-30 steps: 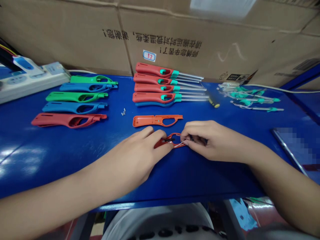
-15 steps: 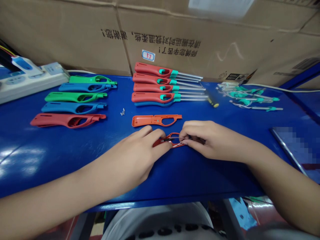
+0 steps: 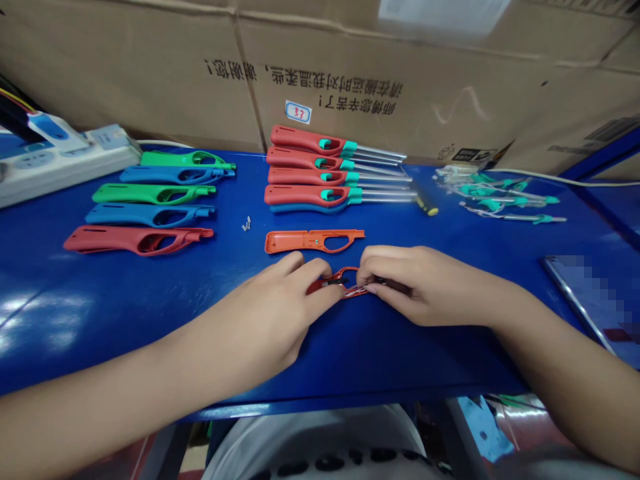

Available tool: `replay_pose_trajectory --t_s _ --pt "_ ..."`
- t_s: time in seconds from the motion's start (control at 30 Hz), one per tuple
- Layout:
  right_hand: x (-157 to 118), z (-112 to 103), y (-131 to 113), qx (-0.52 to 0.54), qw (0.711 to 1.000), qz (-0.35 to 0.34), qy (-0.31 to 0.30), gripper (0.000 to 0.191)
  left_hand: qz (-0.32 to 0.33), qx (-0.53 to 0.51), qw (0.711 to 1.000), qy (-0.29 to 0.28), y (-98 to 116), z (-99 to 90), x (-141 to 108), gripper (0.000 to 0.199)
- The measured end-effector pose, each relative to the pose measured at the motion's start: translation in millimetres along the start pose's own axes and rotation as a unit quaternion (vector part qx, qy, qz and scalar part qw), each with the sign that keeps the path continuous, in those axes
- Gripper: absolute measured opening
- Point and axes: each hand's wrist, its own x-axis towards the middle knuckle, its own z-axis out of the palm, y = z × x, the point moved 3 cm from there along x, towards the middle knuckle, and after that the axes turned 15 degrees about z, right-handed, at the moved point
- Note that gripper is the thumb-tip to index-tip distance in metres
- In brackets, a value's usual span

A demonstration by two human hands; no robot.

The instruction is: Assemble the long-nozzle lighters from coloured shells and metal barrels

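Workshop, blue workbench (image 3: 390, 360), plastic casings (image 3: 287, 242), loose screws (image 3: 247, 225)

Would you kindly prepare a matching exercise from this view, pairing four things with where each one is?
Things:
1. White power strip
2. Orange half-shell
3. Red shell piece
4. Teal-and-silver rods

Places:
A. Held by the left hand, with the right hand at its looped end
B. At the back right of the blue table
C. At the far left, near the cardboard
D. Just beyond the hands, nearer than the red lighters

Right pairs: 1-C, 2-D, 3-A, 4-B
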Motion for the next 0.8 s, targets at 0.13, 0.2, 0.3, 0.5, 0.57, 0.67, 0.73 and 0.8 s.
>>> replay_pose_trajectory --t_s 0.13,0.2,0.3,0.5,0.57,0.67,0.73,0.8 --pt "0.8 0.3 -0.1 0.003 1.0 -0.007 -0.002 0.013 -0.012 0.001 0.999 -0.043 -0.7 1.4 0.0 0.045" --pt "1.5 0.5 0.2 0.005 1.0 -0.009 -0.001 0.013 -0.012 0.001 0.999 -0.044 -0.7 1.1 0.6 0.044" --pt "2.3 0.7 0.7 0.009 1.0 -0.01 -0.004 0.013 -0.011 -0.002 0.999 -0.042 -0.1 0.7 1.1 0.046" --pt "1.7 -0.5 1.1 0.021 1.0 -0.01 -0.003 0.012 -0.014 -0.005 0.999 -0.041 0.9 0.9 0.0 0.05" --pt "1.6 -0.8 1.5 0.022 1.0 -0.008 0.001 0.012 -0.015 -0.005 0.999 -0.041 0.8 0.8 -0.3 0.05" --pt "1.8 -1.1 2.2 0.026 1.0 -0.008 0.007 0.011 -0.015 -0.004 0.999 -0.04 0.5 0.6 -0.3 0.049" --pt "1.9 -1.1 2.4 0.03 0.999 -0.004 0.009 0.011 -0.017 -0.005 0.999 -0.044 0.1 0.7 -0.1 0.048" --pt "2.0 -1.2 2.9 0.039 0.999 0.009 0.009 0.011 -0.019 -0.006 0.999 -0.048 -0.3 0.8 0.2 0.048"
